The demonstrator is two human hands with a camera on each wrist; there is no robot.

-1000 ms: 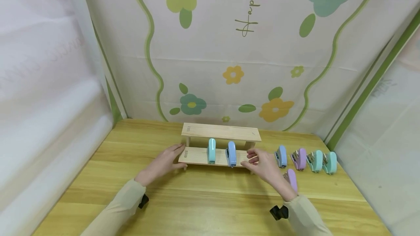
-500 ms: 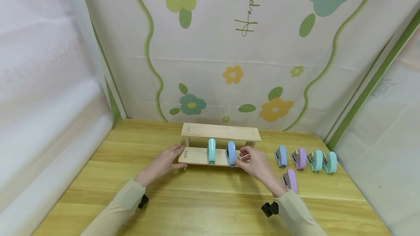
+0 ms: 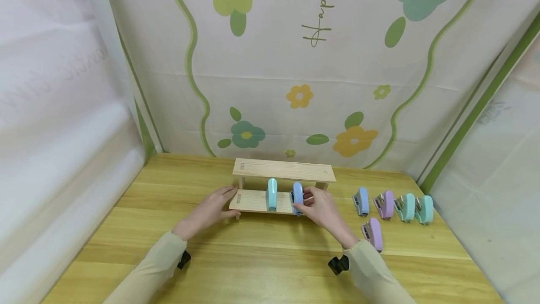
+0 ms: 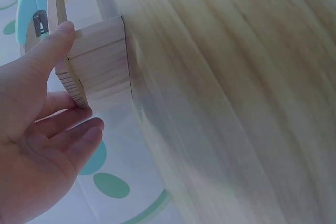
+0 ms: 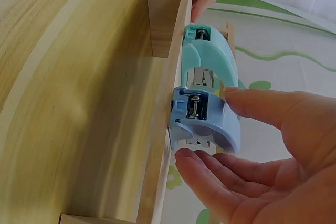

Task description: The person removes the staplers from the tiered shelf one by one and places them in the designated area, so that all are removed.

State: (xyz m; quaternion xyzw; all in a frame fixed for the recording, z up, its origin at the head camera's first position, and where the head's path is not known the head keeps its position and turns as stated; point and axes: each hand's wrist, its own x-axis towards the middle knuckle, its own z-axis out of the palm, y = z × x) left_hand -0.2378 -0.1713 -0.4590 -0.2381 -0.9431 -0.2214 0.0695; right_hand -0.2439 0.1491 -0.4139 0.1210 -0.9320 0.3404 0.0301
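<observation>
A two-tier wooden shelf (image 3: 253,195) stands at the back of the table. My left hand (image 3: 212,209) holds the left end of its lower board, thumb at the front edge and fingers behind, as the left wrist view also shows. Two small staplers stand on that board: a mint stapler (image 3: 272,194) and, to its right, a blue stapler (image 3: 297,193). Around the blue one is my right hand (image 3: 322,210). In the right wrist view its thumb (image 5: 247,100) lies against one side of the blue stapler and its fingertips (image 5: 188,156) against the opposite side.
Right of the shelf, a second blue stapler (image 3: 361,201), a purple stapler (image 3: 385,204) and two mint staplers (image 3: 406,207) stand in a row on the wooden table (image 3: 253,266). Another purple stapler (image 3: 373,233) is in front of them. Flower-printed cloth (image 3: 270,60) encloses the table.
My right hand has moved left along the lower board, from its right end to the blue stapler. My left hand and the staplers stay where they were.
</observation>
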